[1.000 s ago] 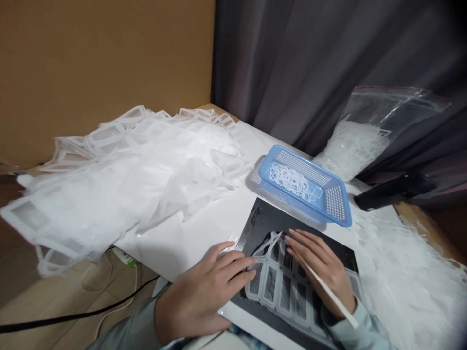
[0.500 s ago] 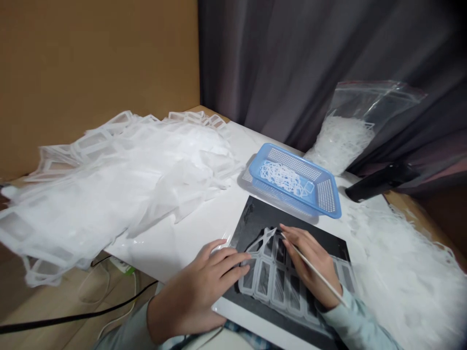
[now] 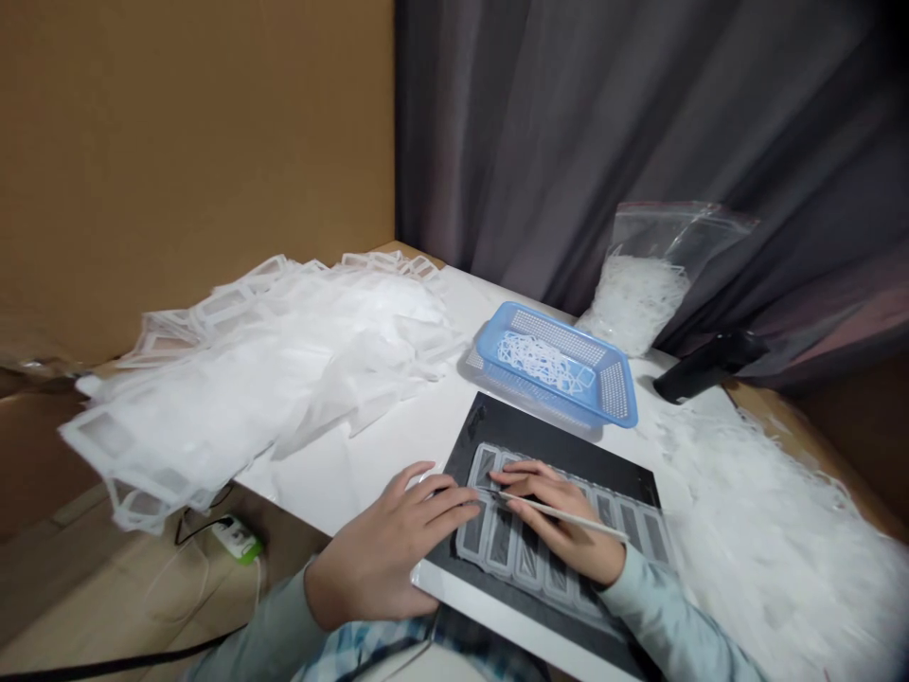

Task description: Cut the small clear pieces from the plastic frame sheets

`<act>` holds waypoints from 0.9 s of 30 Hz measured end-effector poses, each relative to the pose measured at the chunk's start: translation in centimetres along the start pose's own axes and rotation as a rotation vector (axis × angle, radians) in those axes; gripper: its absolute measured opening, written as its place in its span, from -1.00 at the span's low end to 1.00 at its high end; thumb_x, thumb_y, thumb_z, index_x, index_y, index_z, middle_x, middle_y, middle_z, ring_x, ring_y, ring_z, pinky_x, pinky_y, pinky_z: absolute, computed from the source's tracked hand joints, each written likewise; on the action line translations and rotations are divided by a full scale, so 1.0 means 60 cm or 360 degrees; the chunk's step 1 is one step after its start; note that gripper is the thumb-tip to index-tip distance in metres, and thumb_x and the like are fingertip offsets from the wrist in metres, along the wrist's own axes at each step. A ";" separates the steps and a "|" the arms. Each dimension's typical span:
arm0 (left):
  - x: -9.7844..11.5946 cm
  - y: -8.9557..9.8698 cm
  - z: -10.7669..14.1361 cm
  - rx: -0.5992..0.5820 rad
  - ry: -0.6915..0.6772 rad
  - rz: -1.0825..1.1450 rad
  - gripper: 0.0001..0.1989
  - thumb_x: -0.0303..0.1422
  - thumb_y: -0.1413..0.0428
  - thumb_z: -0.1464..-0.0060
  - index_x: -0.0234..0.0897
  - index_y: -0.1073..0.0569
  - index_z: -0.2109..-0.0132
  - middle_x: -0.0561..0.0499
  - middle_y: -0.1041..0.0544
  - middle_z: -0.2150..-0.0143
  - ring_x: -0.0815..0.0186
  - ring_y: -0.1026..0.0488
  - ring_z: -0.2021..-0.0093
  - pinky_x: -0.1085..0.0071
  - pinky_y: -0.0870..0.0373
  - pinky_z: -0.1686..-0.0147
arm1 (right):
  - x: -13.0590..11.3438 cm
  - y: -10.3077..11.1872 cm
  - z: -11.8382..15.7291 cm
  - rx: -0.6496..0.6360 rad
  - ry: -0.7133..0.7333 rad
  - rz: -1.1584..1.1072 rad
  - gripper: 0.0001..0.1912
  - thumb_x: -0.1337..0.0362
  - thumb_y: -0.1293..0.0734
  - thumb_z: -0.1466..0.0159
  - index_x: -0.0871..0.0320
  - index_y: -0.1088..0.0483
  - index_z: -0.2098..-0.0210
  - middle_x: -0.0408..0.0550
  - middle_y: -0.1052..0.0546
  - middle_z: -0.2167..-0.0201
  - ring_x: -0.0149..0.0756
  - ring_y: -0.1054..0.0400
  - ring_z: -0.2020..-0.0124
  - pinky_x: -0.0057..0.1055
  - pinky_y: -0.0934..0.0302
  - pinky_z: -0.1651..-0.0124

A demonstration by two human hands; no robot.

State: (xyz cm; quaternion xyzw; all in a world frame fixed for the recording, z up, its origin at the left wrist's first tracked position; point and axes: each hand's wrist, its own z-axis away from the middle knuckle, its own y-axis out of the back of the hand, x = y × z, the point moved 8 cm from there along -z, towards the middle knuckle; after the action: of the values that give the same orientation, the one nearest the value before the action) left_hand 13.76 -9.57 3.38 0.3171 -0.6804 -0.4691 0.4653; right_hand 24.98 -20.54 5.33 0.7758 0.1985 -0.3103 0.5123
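A sheet of clear rectangular frames (image 3: 525, 559) lies flat on a black board (image 3: 568, 440) with a white front edge. My left hand (image 3: 398, 545) rests at the board's left side, fingers stretched out, their tips at the sheet's left edge. Over the sheet's middle, my right hand (image 3: 558, 516) grips a thin white stick-like tool (image 3: 575, 518) between its fingers. The tool's tip points left, close to my left fingertips and the row of frames. Whether the tip touches the sheet I cannot tell.
Behind the board stands a blue basket (image 3: 617, 379) with white frame pieces inside. A clear zip bag (image 3: 632, 294) of white pieces and a black cylindrical object (image 3: 700, 369) are at the back right. White sheets (image 3: 284, 350) are heaped left, and translucent scraps (image 3: 774, 540) right.
The lifted far-left part of the sheet now lies flat. My right hand has moved left and lower with the tool, closer to my left fingers. The view has shifted slightly.
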 end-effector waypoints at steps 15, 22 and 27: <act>-0.001 0.009 0.004 0.0151 0.0016 0.0070 -0.26 -0.32 -0.20 0.18 -0.15 -0.27 -0.22 -0.04 -0.31 -0.27 0.02 -0.24 -0.21 -0.01 0.09 -0.31 | 0.015 0.119 0.035 0.0985 0.0008 0.0437 -0.79 0.30 -0.15 -0.46 0.14 -0.40 0.04 0.06 -0.50 0.09 -0.17 -0.37 0.02 -0.25 -0.26 -0.04; 0.002 0.014 0.005 0.0174 0.0028 0.0011 -0.28 -0.36 -0.18 0.21 -0.16 -0.28 -0.19 -0.03 -0.31 -0.26 0.03 -0.23 -0.21 0.03 0.02 -0.27 | 0.011 0.154 0.058 0.1075 -0.0050 0.0337 -0.82 0.26 -0.19 -0.45 0.12 -0.42 0.09 0.02 -0.52 0.06 -0.17 -0.40 0.00 -0.28 -0.23 -0.06; 0.015 0.010 0.010 0.0254 0.0000 -0.0203 -0.21 -0.40 -0.13 0.16 -0.16 -0.17 -0.29 -0.02 -0.24 -0.32 0.02 -0.16 -0.27 0.01 0.06 -0.26 | 0.008 0.109 0.039 0.0669 -0.0093 0.0128 -0.76 0.20 -0.24 -0.42 0.14 -0.45 0.31 0.04 -0.52 0.07 -0.15 -0.40 0.00 -0.29 -0.26 -0.03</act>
State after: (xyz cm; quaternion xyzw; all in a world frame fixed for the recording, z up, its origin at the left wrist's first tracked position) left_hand 12.90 -9.95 4.14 0.3958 -0.6940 -0.4421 0.4077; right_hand 28.79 -25.29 8.75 0.8635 0.0833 -0.3465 0.3568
